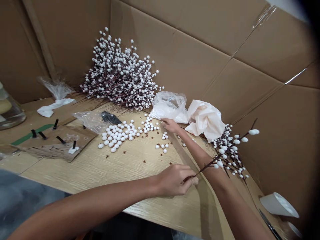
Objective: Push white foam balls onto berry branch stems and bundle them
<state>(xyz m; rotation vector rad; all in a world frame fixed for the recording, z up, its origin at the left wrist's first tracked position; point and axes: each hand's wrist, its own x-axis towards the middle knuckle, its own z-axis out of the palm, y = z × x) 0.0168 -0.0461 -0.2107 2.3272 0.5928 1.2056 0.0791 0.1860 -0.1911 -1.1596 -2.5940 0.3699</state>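
Observation:
My left hand [175, 180] is closed round the lower stem of an artificial berry branch [217, 160], which slants up to the right with white oval berries along its brown twig. It crosses in front of my right forearm. Further back, my right hand [171, 126] reaches to the edge of a clear plastic bag [170, 106] of small white beads. Its fingers are drawn together at the tips; whatever is in them is too small to make out. Loose white berries [117, 135] lie on the table left of that hand, with small brown star-shaped bits among them.
A large heap of white berry branches [122, 73] leans at the back against cardboard walls [175, 50]. A crumpled white bag [206, 120] and more branches stand right, beyond a white cup [278, 205] and scissors [270, 225]. Cardboard with black clips [60, 140] lies left.

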